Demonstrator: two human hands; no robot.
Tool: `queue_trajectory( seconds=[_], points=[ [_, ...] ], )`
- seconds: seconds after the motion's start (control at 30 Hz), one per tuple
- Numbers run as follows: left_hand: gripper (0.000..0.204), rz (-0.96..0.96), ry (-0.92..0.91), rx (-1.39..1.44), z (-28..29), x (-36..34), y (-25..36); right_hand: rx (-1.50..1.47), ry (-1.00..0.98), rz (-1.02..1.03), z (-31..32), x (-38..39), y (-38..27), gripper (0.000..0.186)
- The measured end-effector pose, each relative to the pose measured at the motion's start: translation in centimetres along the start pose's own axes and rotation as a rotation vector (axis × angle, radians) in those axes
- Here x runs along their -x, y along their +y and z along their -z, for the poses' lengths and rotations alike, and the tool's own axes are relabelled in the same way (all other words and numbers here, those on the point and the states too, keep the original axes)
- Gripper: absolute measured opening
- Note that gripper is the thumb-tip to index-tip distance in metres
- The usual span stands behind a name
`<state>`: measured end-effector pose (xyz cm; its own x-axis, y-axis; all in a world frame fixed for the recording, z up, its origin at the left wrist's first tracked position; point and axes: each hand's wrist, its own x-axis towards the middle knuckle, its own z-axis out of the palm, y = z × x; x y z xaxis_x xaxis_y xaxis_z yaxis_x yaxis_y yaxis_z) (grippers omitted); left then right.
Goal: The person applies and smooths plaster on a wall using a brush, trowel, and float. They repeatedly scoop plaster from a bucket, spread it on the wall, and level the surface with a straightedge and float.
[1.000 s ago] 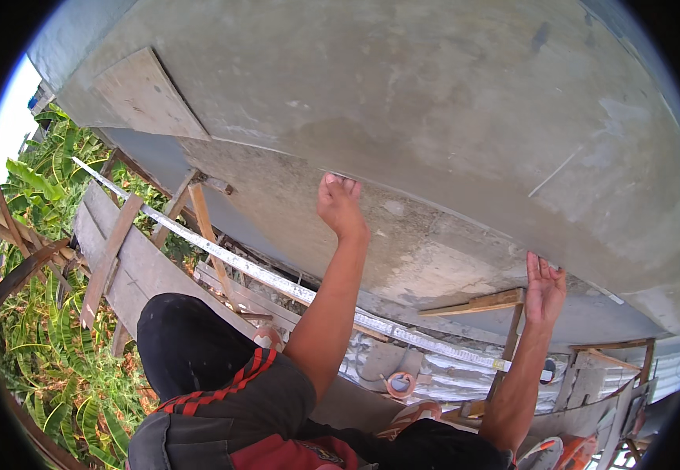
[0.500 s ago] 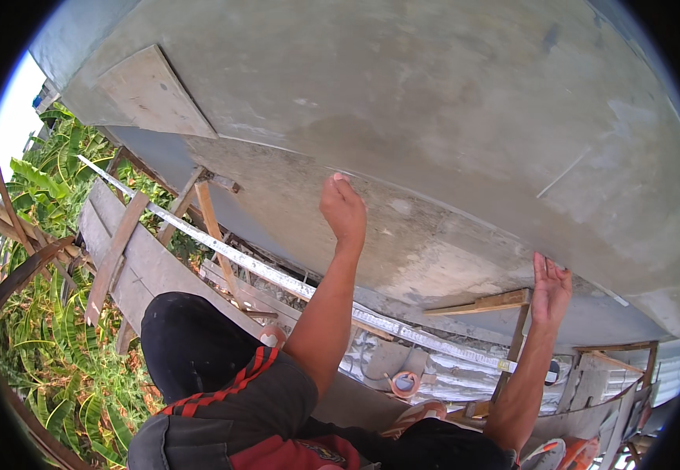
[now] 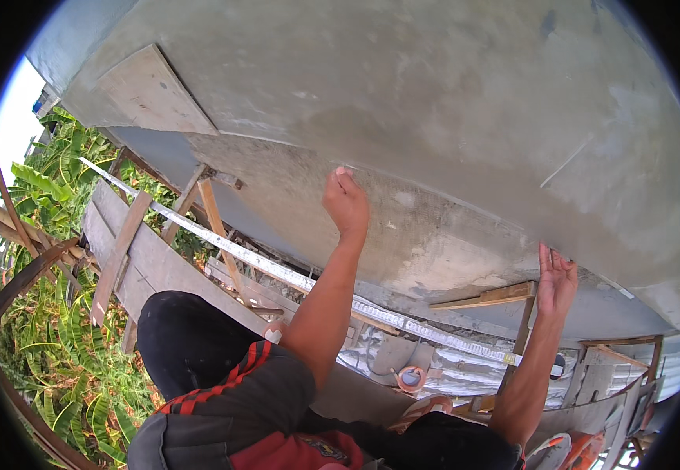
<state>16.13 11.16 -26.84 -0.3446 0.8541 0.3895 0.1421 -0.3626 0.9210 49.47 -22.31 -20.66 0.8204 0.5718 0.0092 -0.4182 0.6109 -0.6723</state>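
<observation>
A thin pale strip [image 3: 465,205] runs along the edge where the grey plastered surface [image 3: 434,94] meets a rougher, patchy band [image 3: 301,180]. My left hand [image 3: 346,205] is closed at the strip's left part, thumb on top, fingers curled out of sight. Farther right, my right hand [image 3: 556,286] pinches the strip between thumb and bent finger, its palm turned toward me and its outer fingers pointing up. Beyond it, the strip's right end [image 3: 616,288] shows against the plaster. How firmly each hand grips is hidden.
A flat board [image 3: 156,92] lies against the plaster at upper left. A long whitish straight bar [image 3: 277,272] crosses below my arms. Wooden planks [image 3: 140,270], a wooden bracket [image 3: 489,299] and a roll of tape [image 3: 410,379] are lower down. Green plants [image 3: 58,352] grow at left.
The view has shifted slightly. My right hand has moved up a little at the edge, and its fingers are more bent and separated. My left hand stays closed in nearly the same place.
</observation>
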Motion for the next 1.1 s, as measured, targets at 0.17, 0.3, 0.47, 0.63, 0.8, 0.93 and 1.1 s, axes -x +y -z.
queue_trajectory(
  seconds=[0.17,0.3,0.47,0.63,0.8,0.93,1.1],
  points=[
    [0.033,0.348,-0.131,0.075,1.6,1.1,1.2,-0.016,0.003,-0.003,-0.3,0.5,-0.4,0.008],
    [0.032,0.639,-0.07,0.381,2.8,2.8,2.7,-0.06,0.05,-0.012,-0.5,0.9,-0.2,0.011],
    [0.032,0.736,0.04,0.694,4.0,2.1,0.8,-0.061,0.027,0.002,1.0,0.3,-0.6,0.014],
    [0.035,0.844,0.027,0.938,5.8,-0.1,-3.0,-0.131,0.041,-0.009,-1.6,1.3,0.5,0.02],
    [0.038,0.839,-0.067,1.026,2.3,1.0,0.7,-0.18,0.043,-0.006,0.1,1.0,0.1,0.026],
    [0.039,0.785,-0.172,1.137,1.2,0.1,2.7,-0.225,0.021,-0.038,0.3,0.9,0.9,0.033],
    [0.042,0.763,-0.244,1.208,0.6,-0.3,2.9,-0.147,-0.02,0.05,2.1,-0.1,2.0,0.034]
  ],
)
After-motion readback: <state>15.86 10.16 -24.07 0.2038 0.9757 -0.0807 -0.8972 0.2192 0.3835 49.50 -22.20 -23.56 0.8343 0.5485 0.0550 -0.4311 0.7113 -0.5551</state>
